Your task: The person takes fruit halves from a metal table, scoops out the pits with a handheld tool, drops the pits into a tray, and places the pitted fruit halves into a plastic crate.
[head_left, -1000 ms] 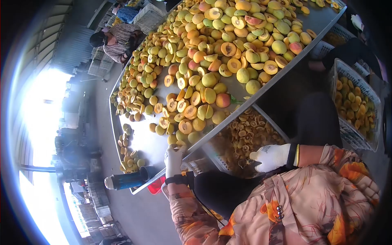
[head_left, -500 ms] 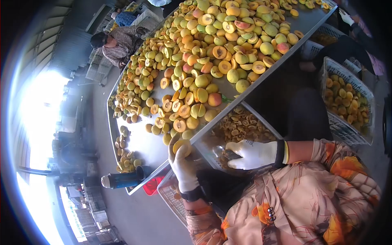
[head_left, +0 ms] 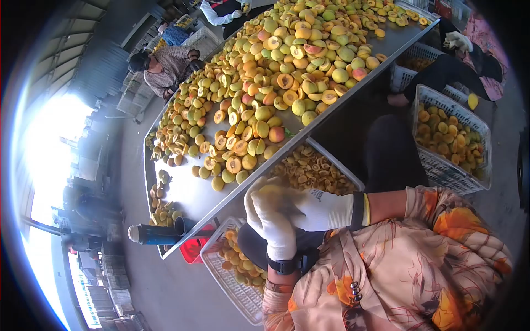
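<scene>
Okay so, looking at a left hand [head_left: 270,223] in a white knit glove, black band at the wrist, fingers bent in and pressed up against a right hand [head_left: 326,211] in a matching white glove. Both bunched together over the lap, right by the near edge of a big grey metal table [head_left: 186,188]. Super blurry at the fingertips, so can't tell the spread of either hand or any grip on fruit, just a yellowish patch in there. Heaped all over the tabletop: tons of round yellow-green and orange stone fruit [head_left: 265,83], lots cut in half. Below the edge, a pale-rimmed tub [head_left: 338,161] of brownish-orange pieces. More fruit in a white slatted plastic crate [head_left: 448,171] off to the right, plus another white plastic crate [head_left: 229,289] at lower left, near a bright red plastic container [head_left: 192,251] and a blue cylindrical flask [head_left: 157,235]
</scene>
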